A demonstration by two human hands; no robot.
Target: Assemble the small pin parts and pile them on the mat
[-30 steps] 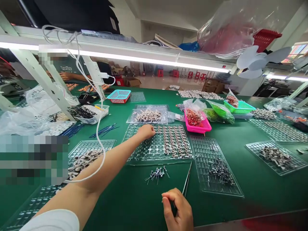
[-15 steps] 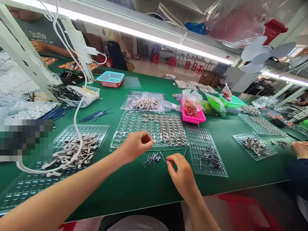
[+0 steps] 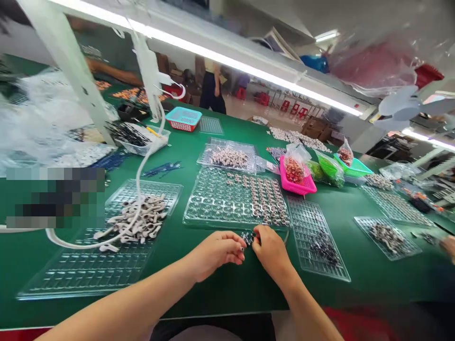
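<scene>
Both hands meet near the front of the green table, at a small pile of dark and silver pieces point(image 3: 248, 237). My left hand point(image 3: 218, 255) has its fingers curled, with a tiny dark piece at the fingertips, too small to name. My right hand point(image 3: 270, 248) is pinched at the right side of the pile; what its fingertips hold is hidden. Just beyond them lies a clear moulded tray point(image 3: 213, 192) with small beige round parts point(image 3: 268, 199) in its right part. Right of my right hand, another clear tray point(image 3: 305, 246) bears dark thin pieces point(image 3: 324, 247).
Grey-beige parts point(image 3: 142, 219) are heaped on a left tray, crossed by a white cable point(image 3: 142, 170). Farther back are a pink basket point(image 3: 302, 188), a blue basket point(image 3: 184, 115) and a tray of pale parts point(image 3: 227, 157). At the right edge is another person's hand point(image 3: 448, 247).
My left hand has moved from over the large tray down to the small pile. My right hand has closed in on the pile. The whole view has shifted.
</scene>
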